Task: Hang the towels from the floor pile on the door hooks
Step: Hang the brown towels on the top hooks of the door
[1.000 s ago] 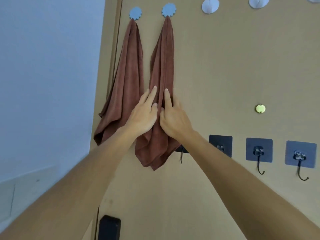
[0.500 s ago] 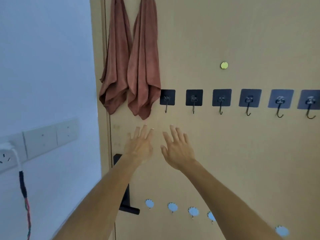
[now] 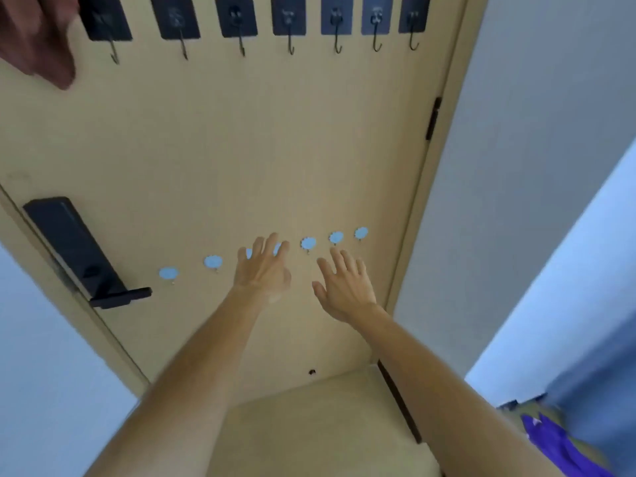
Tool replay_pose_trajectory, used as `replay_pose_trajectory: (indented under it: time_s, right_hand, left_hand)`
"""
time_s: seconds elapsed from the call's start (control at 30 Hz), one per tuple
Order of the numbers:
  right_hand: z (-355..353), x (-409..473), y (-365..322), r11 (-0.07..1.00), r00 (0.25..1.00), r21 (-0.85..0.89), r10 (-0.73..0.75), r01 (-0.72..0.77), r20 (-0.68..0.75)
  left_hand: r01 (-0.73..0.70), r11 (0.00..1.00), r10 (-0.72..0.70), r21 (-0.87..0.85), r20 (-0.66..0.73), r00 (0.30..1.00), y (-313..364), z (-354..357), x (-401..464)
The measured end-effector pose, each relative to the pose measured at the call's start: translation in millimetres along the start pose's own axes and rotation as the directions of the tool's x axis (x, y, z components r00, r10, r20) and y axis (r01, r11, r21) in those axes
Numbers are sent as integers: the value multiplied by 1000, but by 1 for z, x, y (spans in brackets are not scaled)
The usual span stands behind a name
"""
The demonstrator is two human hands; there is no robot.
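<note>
Head view, going left to right from the door [image 3: 213, 149]: brown towel [image 3: 38, 39] hanging at its upper left corner; black hooks [image 3: 237, 25] running across its top; left hand [image 3: 263, 270] and right hand [image 3: 346, 287] hovering before its lower half, apart, fingers spread, holding nothing. Purple cloth [image 3: 557, 445] lying low right of the door, probably the pile. Likely soft, light, limp; pinching near one edge suiting a hook.

Bare door [image 3: 241, 160] lies between the dark hooks [image 3: 290, 29] above and the blue hooks [image 3: 213, 262] below; the handle [image 3: 86, 256] juts out at left.
</note>
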State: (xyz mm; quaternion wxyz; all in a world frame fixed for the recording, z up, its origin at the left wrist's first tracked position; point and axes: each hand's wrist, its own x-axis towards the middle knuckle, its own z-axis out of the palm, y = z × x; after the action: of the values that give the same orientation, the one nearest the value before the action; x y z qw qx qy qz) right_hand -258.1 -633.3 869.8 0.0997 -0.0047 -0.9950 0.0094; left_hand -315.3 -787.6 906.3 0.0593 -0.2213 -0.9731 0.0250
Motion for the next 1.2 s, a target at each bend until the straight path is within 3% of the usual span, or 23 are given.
replay_pose_trajectory:
  time_s: [0.23,0.4,0.53,0.8,1.2]
  right_hand:
    - [50,-147,107,949,933,-11,313,-316,179]
    - [62,-257,206,857,837,-44,512,-514,191]
    - [61,-347,295,743,735,-71,668,-665,118]
    - [103,-478,397,566,540,-95,816,-819,208]
    - [223,-533,473,417,343,-151,868,-896,358]
  left_hand:
    - [-294,948,309,-125,130,942,157,47,-24]
    - [-478,860,507,-180,189,841,303,65,-50]
    - [-629,752,660,-198,219,719,422,86,-76]
    - [-730,650,746,-213,363,558,576,146,-119]
    - [-776,603,724,-185,535,436,672,296,-89]
